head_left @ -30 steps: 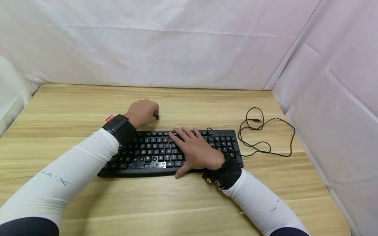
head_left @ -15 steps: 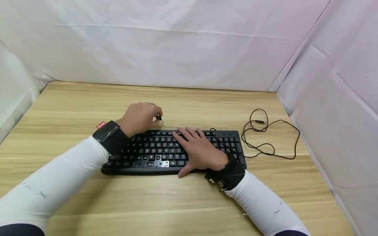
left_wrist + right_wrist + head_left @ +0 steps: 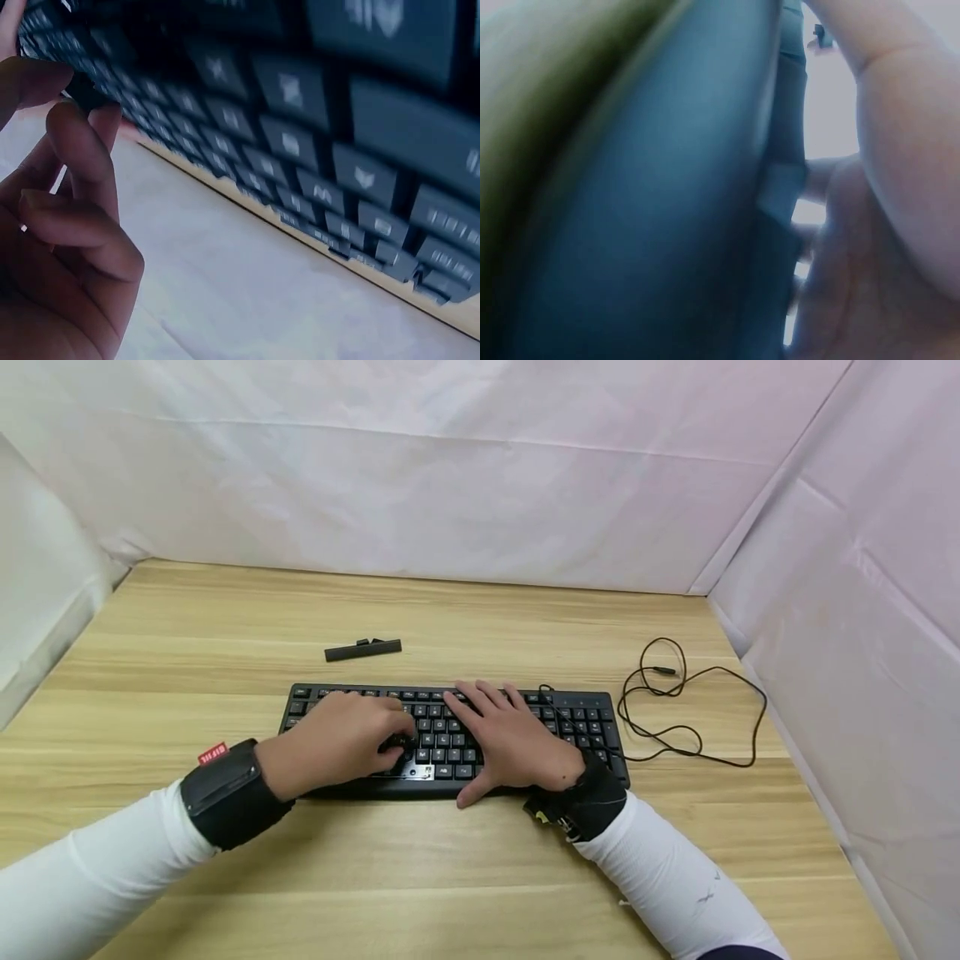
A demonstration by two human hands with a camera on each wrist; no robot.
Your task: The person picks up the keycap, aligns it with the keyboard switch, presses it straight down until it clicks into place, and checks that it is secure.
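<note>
A black keyboard [image 3: 450, 790] lies across the table, with a bare shiny strip in its bottom row where the space bar's place is uncovered. My left hand [image 3: 339, 735] is over the left half of the keys. Between its thumb and forefinger it pinches a small black keycap [image 3: 86, 94], held low at the keyboard's lower rows. My right hand [image 3: 512, 745] rests on the keyboard right of the middle, fingers spread over the keys and thumb at the front edge. Behind the keyboard lies a loose space bar keycap [image 3: 363, 650], with small dark pieces against its far side.
The keyboard's thin black cable [image 3: 753, 735] runs off the right end and loops on the wooden table [image 3: 480, 877], its plug [image 3: 663, 671] among the coils. White cloth walls [image 3: 480, 502] stand behind the table and at both sides.
My left hand has come from behind the keyboard down over its lower rows, bringing the small keycap. The loose space bar keycap now shows. My right hand has stayed in place.
</note>
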